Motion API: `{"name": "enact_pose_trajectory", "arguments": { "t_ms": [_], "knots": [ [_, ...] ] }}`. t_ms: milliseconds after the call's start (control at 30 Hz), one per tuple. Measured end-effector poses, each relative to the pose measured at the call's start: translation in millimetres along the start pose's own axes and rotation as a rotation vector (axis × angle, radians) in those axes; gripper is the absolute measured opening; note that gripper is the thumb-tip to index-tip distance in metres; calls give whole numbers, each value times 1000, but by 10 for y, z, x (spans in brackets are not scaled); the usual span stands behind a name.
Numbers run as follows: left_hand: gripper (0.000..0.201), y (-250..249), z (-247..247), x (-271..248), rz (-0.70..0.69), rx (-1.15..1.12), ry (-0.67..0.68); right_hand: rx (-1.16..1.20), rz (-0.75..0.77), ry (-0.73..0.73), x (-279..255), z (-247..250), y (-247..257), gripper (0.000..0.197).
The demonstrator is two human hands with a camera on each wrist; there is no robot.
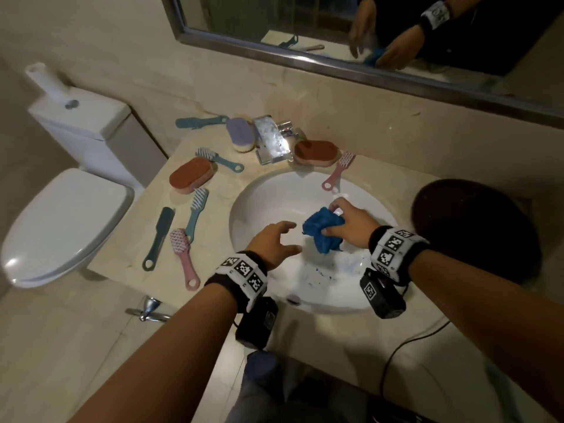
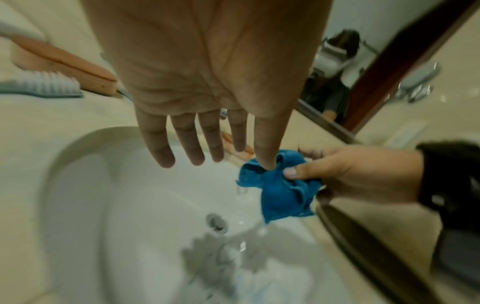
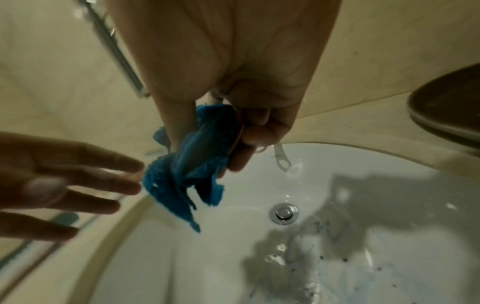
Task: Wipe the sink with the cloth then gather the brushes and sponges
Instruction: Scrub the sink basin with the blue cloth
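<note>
While you look down from the head view, your right hand (image 1: pixel 351 225) bunches the blue cloth (image 1: pixel 323 232) above the middle of the white sink (image 1: pixel 259 190), and your left hand (image 1: pixel 273 244) hangs at its nine o'clock, fingers spread and holding nothing. Brushes and sponges lie on the counter from nine to twelve o'clock of the basin; one pink brush (image 1: pixel 337 170) rests over the rim at one o'clock. From the left wrist, your straight fingers (image 2: pixel 187 139) reach toward the cloth (image 2: pixel 280 189), the thumb tip at or just short of it, while the right hand (image 2: pixel 345 174) pinches it at three o'clock. From the right wrist, thumb and fingers curl round the cloth (image 3: pixel 192 164), its loose end drooping toward the drain (image 3: pixel 284 212) at five o'clock. It looks soft, limp and probably wet, so take it by the wadded middle, not a trailing corner. Blue specks at the basin's six o'clock suggest wiping is unfinished.
</note>
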State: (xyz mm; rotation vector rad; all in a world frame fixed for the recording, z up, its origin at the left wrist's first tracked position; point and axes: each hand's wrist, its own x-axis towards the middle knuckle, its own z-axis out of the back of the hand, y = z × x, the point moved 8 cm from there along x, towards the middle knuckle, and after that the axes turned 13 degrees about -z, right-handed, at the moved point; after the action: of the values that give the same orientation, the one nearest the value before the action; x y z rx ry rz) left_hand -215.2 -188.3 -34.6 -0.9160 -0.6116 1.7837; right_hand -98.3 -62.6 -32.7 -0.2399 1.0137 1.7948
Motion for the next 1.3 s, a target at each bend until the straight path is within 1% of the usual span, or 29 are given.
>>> {"name": "enact_pose_trajectory", "arguments": {
  "t_ms": [33,100,200,300,367,467,567,633,700,767,833,933,1033,1067,1133,1167,1233,1300],
  "knots": [
    [63,152,-44,-41,35,101,41,-78,-15,24,69,-78,-36,41],
    [76,440,-137,-123,96,232,126,-211,-20,79,215,-265,-59,43],
    [101,780,-247,-250,164,324,221,-342,-1,130,333,-533,28,40],
    [123,1010,-260,-282,168,382,260,-435,15,176,425,-834,170,36],
    [130,1072,-250,-256,156,405,260,-463,55,228,467,-1049,245,35],
    [137,1169,-218,-246,179,498,241,-491,52,292,550,-1392,279,38],
    [143,1277,-175,-263,244,513,229,-518,13,475,521,-1730,166,45],
    [146,1292,-152,-278,264,529,223,-533,40,524,508,-1835,130,43],
    [149,1275,-123,-284,284,539,194,-427,79,512,528,-1858,153,37],
    [152,1293,-79,-291,329,527,150,-355,101,519,563,-1902,163,37],
    [154,1338,-56,-310,370,487,130,-391,120,512,627,-1956,151,40],
    [155,1367,-61,-322,408,461,138,-550,184,428,813,-1950,127,42],
    [156,1373,-55,-293,411,465,148,-564,186,378,924,-1891,68,48],
    [157,1368,-64,-299,408,465,164,-542,181,398,915,-1895,43,53],
    [157,1352,-45,-317,404,481,192,-494,176,484,813,-1916,63,59],
    [157,1348,-38,-326,404,490,204,-503,189,522,750,-1942,80,59],
    [157,1336,-34,-338,406,485,208,-568,225,542,708,-1978,73,52],
    [158,1357,-34,-331,410,473,189,-706,269,494,753,-1987,31,46]
  ]
}}
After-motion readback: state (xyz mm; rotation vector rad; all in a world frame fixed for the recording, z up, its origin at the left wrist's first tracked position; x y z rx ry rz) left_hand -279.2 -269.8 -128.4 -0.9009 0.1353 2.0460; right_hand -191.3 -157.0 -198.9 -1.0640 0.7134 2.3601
